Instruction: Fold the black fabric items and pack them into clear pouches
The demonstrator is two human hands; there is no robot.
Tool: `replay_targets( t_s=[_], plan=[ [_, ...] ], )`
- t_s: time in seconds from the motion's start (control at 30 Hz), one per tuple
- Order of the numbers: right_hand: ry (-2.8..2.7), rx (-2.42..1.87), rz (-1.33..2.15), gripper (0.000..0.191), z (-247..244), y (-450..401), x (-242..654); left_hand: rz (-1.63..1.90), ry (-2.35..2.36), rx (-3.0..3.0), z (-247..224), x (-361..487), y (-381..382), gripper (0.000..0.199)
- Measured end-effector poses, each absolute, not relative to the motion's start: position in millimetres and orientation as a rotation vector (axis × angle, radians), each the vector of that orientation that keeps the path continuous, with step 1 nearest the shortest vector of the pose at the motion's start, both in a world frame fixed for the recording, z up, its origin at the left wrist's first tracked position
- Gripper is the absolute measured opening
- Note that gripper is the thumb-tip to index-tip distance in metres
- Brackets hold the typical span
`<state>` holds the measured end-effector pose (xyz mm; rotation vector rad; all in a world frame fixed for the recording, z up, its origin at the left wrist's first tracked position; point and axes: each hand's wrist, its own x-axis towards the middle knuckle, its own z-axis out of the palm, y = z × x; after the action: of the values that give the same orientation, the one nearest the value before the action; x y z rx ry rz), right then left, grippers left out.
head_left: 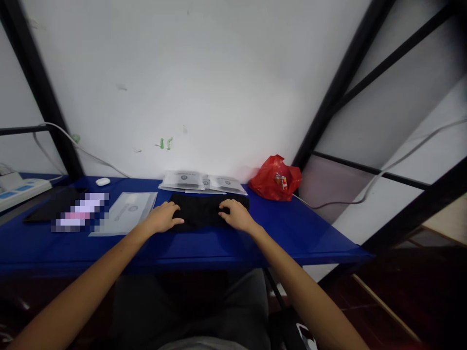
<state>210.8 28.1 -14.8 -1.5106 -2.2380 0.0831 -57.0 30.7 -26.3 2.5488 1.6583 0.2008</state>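
A folded piece of black cloth (pixel 200 211) lies flat on the blue tabletop in front of me. My left hand (pixel 163 217) rests at the cloth's left end, its thumb apart from the fingers. On the right part of the cloth, my right hand (pixel 234 214) touches down with bent fingers and the thumb held away from them. Neither hand appears to grip the fabric. To the left of my left hand lies a translucent plastic zip bag (pixel 126 214) with printing on it. Several similar packed bags (pixel 182 180) are stacked just behind the cloth, against the wall.
A red plastic bag (pixel 273 180) stands at the back right. On the left are a pixelated flat item (pixel 80 212), a small white case (pixel 102 182), a dark flat object (pixel 44 209) and a white power strip (pixel 25 189). The blue table's (pixel 219 250) front edge is near me.
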Motion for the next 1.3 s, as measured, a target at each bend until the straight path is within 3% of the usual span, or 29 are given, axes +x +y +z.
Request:
replay_targets(
  t_s=[0.13,0.27,0.37,0.47,0.6,0.77,0.87,0.97,1.1,1.17,1.3],
  plan=[
    [-2.048,-1.458,0.228,0.004,-6,34,227,0.258,1.679,2.494,-28,-68,43,0.046],
    [-2.144,-1.779,0.409,0.009,-3,23,249,0.276,1.628,2.482,-29,-75,43,0.048],
    [-2.151,-1.779,0.256,0.004,-2,18,247,0.292,1.618,2.465,-27,-74,42,0.05],
    [-2.12,-1.55,0.061,0.018,-1,26,231,0.282,1.634,2.469,-23,-71,43,0.049],
    [-2.292,-1.58,0.099,0.033,-2,51,212,0.221,1.616,2.387,-18,-67,49,0.042],
    [-2.451,-1.63,0.234,0.01,2,72,209,0.313,1.582,2.333,-11,-61,54,0.024],
    [-2.399,-1.548,0.227,0.008,11,60,213,0.505,1.538,2.339,-2,-63,45,0.018],
    [-2.313,-1.337,0.386,0.007,26,30,223,0.635,1.376,2.323,15,-74,25,0.019],
    [-2.466,-1.162,0.788,0.015,40,-8,236,0.467,1.048,2.13,31,-84,4,0.032],
    [-2.416,-1.213,0.67,0.024,37,-13,237,0.506,1.098,2.112,25,-78,4,0.039],
    [-2.267,-1.422,0.084,0.033,5,10,230,0.531,1.54,2.296,-11,-51,20,0.061]
  ],
)
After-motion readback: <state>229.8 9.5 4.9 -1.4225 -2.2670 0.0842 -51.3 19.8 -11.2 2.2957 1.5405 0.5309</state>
